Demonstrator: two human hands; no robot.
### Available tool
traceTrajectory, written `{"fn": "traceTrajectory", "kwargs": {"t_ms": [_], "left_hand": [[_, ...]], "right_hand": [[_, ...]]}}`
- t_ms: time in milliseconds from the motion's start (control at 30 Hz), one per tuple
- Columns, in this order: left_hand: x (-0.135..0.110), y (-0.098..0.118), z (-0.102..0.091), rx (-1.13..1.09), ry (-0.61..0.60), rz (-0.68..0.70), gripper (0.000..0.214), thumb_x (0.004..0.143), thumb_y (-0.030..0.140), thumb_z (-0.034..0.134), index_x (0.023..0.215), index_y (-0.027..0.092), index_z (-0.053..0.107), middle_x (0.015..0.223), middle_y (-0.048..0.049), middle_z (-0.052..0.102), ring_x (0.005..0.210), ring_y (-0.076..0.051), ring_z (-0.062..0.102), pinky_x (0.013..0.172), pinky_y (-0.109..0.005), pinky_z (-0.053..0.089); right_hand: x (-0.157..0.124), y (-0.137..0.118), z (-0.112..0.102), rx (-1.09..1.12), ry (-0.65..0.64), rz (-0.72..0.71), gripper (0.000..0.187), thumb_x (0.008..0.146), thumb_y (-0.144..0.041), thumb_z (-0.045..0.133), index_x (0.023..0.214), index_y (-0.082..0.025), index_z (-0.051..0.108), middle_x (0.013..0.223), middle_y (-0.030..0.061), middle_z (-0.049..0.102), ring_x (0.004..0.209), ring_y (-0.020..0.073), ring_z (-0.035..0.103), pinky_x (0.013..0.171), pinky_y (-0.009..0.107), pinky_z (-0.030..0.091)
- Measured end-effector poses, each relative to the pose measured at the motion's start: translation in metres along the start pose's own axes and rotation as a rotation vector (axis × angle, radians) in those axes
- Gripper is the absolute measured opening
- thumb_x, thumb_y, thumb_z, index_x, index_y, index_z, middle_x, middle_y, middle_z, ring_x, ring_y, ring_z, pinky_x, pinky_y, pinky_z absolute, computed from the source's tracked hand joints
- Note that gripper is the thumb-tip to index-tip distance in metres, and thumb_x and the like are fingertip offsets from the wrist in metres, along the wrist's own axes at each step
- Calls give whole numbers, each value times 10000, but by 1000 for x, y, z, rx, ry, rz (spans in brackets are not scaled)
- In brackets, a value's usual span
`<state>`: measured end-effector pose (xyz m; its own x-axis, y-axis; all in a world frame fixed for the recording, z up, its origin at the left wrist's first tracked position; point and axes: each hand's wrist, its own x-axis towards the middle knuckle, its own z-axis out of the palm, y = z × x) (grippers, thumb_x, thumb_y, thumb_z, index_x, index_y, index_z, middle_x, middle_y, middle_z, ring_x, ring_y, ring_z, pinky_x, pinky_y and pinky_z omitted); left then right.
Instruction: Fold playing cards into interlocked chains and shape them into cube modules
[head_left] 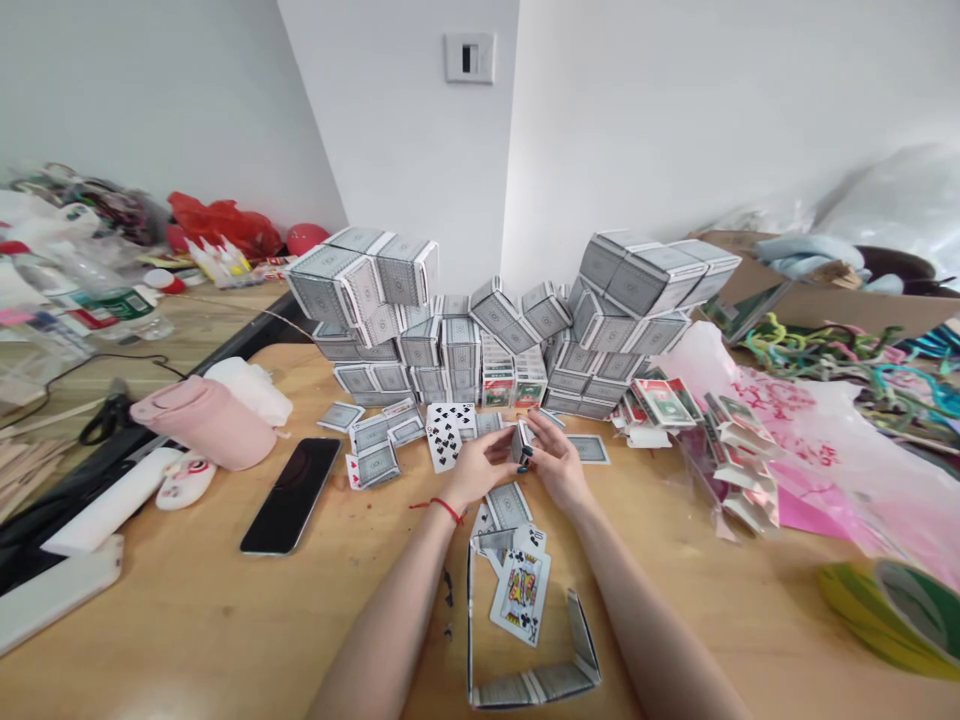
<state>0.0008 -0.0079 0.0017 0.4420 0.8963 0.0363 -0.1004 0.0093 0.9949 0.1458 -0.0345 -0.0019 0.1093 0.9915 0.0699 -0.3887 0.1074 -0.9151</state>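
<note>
Both hands meet above the middle of the table around a folded playing card (520, 438), held nearly upright; whether it is one card or several I cannot tell. My left hand (484, 465), with a red string at the wrist, pinches it from the left. On the other side, the fingers of my right hand (559, 465) close on it. Just below lie loose cards, among them a king of clubs (520, 597). Nearer me stands an angular frame of folded cards (536, 685). Left of my hands are a ten-like spades card (442, 440) and folded face-down cards (375, 450).
Behind my hands rise stacked card blocks, left (337, 290) and right (637, 280). Opened card boxes (739, 460) and pink-white plastic (810, 430) lie right, with yellow-green tape (892, 610) nearer. Left are a black-screened phone (291, 497) and a pink pouch (206, 420).
</note>
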Motion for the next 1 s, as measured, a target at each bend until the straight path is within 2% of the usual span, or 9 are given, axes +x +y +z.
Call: {"fn": "traceTrajectory", "kwargs": {"t_ms": [133, 300, 467, 633, 733, 1000], "left_hand": [[-4, 5, 2, 153, 75, 94, 570, 614, 169, 701, 1162, 201, 546, 1189, -83, 577, 1009, -214, 591, 904, -395, 483], [-6, 9, 3, 333, 141, 225, 498, 666, 203, 650, 1154, 222, 550, 1245, -67, 522, 1113, -223, 516, 927, -390, 469], [-6, 5, 2, 468, 150, 299, 493, 704, 185, 616, 1184, 243, 520, 1245, -62, 518, 1156, -224, 477, 993, -414, 404], [-7, 1, 3, 596, 175, 363, 579, 737, 130, 563, 1285, 234, 405, 1259, -84, 494, 1120, -203, 504, 972, -383, 422], [-8, 1, 3, 670, 201, 414, 548, 739, 109, 550, 1261, 232, 434, 1247, -82, 501, 1147, -206, 481, 1000, -384, 394], [-5, -2, 0, 644, 205, 423, 559, 710, 38, 508, 1231, 234, 463, 1247, -70, 500, 1154, -200, 473, 963, -381, 436]], "right_hand": [[0, -2, 1, 0, -46, 31, 591, 592, -338, 712, 1155, -248, 559, 1255, 71, 533, 962, 246, 588, 775, 384, 479], [1, -4, 2, 61, -61, 54, 465, 644, -372, 675, 1088, -244, 618, 1168, 52, 602, 1040, 258, 564, 880, 411, 433], [3, 5, 0, 49, -7, 105, 325, 645, -356, 706, 947, -239, 687, 1023, 41, 675, 951, 238, 605, 874, 397, 434], [3, 10, 0, 39, -3, 153, 323, 616, -353, 732, 915, -232, 702, 970, 45, 691, 899, 238, 623, 839, 394, 452], [2, 9, 0, 29, 4, 147, 303, 595, -345, 745, 875, -235, 713, 951, 42, 696, 892, 243, 625, 838, 401, 454], [2, 10, -3, -25, 5, 111, 265, 598, -360, 732, 827, -229, 725, 909, 45, 700, 851, 239, 616, 807, 401, 453]]}}
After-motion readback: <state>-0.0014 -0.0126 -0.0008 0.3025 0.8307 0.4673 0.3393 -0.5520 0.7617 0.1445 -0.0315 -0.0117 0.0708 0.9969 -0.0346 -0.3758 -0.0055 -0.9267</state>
